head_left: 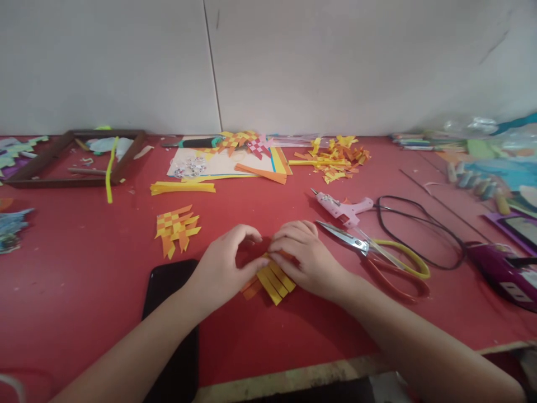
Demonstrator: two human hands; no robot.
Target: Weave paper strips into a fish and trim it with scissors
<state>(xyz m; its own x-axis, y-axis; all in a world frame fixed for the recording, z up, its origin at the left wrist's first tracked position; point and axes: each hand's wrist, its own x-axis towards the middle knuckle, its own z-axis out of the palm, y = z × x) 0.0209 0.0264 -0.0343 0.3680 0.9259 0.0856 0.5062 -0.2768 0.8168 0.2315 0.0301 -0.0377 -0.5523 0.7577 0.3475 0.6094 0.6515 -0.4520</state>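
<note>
A woven piece of yellow and orange paper strips (274, 282) lies on the red table in front of me, its upper part hidden under my fingers. My right hand (304, 254) is closed over it, fingers curled on its upper right side. My left hand (230, 257) touches the left edge with the thumb tip, while its other fingers curve away with a gap between them and the thumb. A second woven paper piece (176, 226), shaped like a fish, rests to the left. Beyond it is a bundle of yellow strips (182, 188).
Scissors (350, 238) and a pink glue gun (344, 208) with a black cord lie right of my hands. A black phone-like slab (174, 336) is under my left forearm. Paper scraps (335, 157), a cutter (197, 143) and a brown frame (71, 182) sit near the wall.
</note>
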